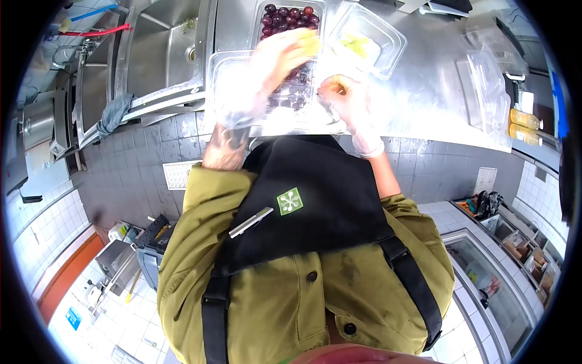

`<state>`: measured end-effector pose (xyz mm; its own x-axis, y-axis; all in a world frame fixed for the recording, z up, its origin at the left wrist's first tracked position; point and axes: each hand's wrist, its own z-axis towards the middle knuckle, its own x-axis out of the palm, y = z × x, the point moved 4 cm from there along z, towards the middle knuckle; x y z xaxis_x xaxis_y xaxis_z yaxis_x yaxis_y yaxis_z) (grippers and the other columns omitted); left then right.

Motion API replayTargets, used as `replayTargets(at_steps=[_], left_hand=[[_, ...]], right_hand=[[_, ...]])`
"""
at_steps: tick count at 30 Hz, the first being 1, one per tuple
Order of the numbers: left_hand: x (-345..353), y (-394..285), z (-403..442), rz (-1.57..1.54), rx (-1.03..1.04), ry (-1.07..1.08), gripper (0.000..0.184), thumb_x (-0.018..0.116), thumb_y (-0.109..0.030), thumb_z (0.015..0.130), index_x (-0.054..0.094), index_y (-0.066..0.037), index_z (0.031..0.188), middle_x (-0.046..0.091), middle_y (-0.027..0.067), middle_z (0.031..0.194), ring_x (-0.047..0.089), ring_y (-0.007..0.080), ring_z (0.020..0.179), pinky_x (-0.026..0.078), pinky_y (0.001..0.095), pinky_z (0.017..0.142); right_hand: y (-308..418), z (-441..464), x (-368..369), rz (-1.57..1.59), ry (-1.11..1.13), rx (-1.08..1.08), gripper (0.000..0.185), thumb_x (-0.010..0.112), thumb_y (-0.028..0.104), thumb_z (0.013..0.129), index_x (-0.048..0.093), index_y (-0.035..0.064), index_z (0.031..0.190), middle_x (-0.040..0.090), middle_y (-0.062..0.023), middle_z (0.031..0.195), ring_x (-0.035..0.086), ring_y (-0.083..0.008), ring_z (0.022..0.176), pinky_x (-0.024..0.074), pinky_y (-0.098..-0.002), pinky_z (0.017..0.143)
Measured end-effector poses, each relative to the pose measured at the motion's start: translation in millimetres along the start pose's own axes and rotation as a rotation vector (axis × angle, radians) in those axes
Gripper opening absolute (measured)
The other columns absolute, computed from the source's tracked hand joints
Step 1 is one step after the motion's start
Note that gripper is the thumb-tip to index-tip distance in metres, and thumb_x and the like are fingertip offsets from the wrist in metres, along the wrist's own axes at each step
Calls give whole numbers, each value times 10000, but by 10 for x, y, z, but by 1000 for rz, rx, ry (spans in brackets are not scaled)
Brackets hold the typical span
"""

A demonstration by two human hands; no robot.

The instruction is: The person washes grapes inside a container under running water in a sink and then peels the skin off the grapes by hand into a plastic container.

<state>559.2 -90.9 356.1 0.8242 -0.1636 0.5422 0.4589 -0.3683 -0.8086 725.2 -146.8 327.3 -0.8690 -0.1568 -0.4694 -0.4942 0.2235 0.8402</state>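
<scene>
Reflecting glare: smooth steel counter (pixel 436 91). Clear boxy plastic tub (pixel 322 25) on it. Left hand (pixel 282 59), translucent film glove, over tub, fingers close together, grip unclear. Right hand (pixel 353 99) alongside, gloved, fingers curled narrow, can't tell if holding. Round glossy dark-red grapes (pixel 291 19) inside tub.

1. A single head-worn camera looks forward and steeply down, its olive jacket (pixel 279 309) and black apron (pixel 327 218) close below.
2. It faces the steel desk (pixel 424 91), farther off along the top, with the left hand (pixel 285 57) and right hand (pixel 348 100) near upper centre.
3. The round, wide-angle view bends outward, reaching a sink (pixel 160 54) at left.
</scene>
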Motion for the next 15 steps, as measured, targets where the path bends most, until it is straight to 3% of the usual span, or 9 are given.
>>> replayTargets(at_steps=[2, 3, 5, 6, 8, 9, 12, 13, 15], left_hand=[[338, 125, 328, -163, -106, 70, 470, 449, -240, 945, 398, 65, 1299, 441, 207, 1333, 420, 309, 1252, 357, 370, 1035], [283, 113, 483, 11, -95, 39, 477, 451, -254, 946, 391, 45, 1313, 431, 194, 1346, 408, 303, 1261, 349, 366, 1040], [199, 58, 766, 359, -68, -18, 493, 454, -283, 947, 377, 5, 1340, 410, 168, 1373, 382, 293, 1280, 332, 358, 1051], [62, -50, 799, 393, -34, -3, 490, 466, -296, 943, 395, -9, 1333, 434, 150, 1358, 421, 268, 1247, 344, 333, 1039], [-355, -202, 910, 432, -7, 26, 479, 491, -308, 932, 437, -16, 1308, 487, 131, 1317, 491, 224, 1186, 369, 293, 1014], [-555, -241, 905, 600, -62, -38, 418, 498, -275, 929, 491, -19, 1260, 538, 122, 1255, 528, 205, 1137, 394, 288, 986], [-1051, -139, 971, 1200, -178, -103, 276, 540, -178, 896, 620, -46, 1125, 650, 87, 1074, 603, 163, 1012, 455, 275, 912], [-1001, -108, 940, 1383, -133, -146, 259, 589, -154, 853, 645, -75, 1093, 666, 70, 1039, 614, 155, 988, 463, 273, 892], [-845, -40, 898, 1638, -88, -73, 343, 638, -158, 800, 616, -121, 1141, 646, 96, 1083, 607, 229, 1010, 459, 302, 899]], right_hand=[[-95, -19, 33, -52, -127, -274, 233, 708, 138, 738, 664, 84, 961, 641, -74, 910, 586, -145, 765, 471, -288, 683], [-34, -56, -18, 18, -122, -177, 284, 702, 135, 735, 643, 58, 1002, 618, -90, 997, 576, -177, 881, 464, -315, 781], [-50, -70, -105, 102, -303, -257, 292, 695, 128, 743, 631, 39, 1013, 619, -87, 988, 575, -176, 878, 462, -318, 799], [-67, -81, -170, 146, -396, -295, 296, 691, 125, 746, 625, 30, 1018, 619, -86, 983, 575, -176, 877, 461, -320, 808], [-147, -102, -291, 245, -443, -221, 282, 684, 80, 745, 641, 29, 1019, 619, -74, 1016, 582, -160, 897, 464, -299, 818], [-196, -118, -334, 301, -467, -181, 279, 681, 58, 744, 649, 29, 1019, 619, -68, 1032, 586, -151, 907, 465, -288, 822], [-350, -107, -305, 619, -299, -61, 250, 636, 98, 787, 639, 1, 1018, 615, -88, 1056, 585, -162, 905, 458, -291, 830], [-395, -83, -275, 700, -254, -42, 271, 621, 134, 799, 629, 4, 1037, 613, -89, 1068, 581, -166, 918, 451, -298, 842], [-445, -14, -213, 855, -156, -10, 321, 591, 206, 823, 610, 10, 1077, 607, -93, 1092, 573, -173, 944, 437, -312, 865]])
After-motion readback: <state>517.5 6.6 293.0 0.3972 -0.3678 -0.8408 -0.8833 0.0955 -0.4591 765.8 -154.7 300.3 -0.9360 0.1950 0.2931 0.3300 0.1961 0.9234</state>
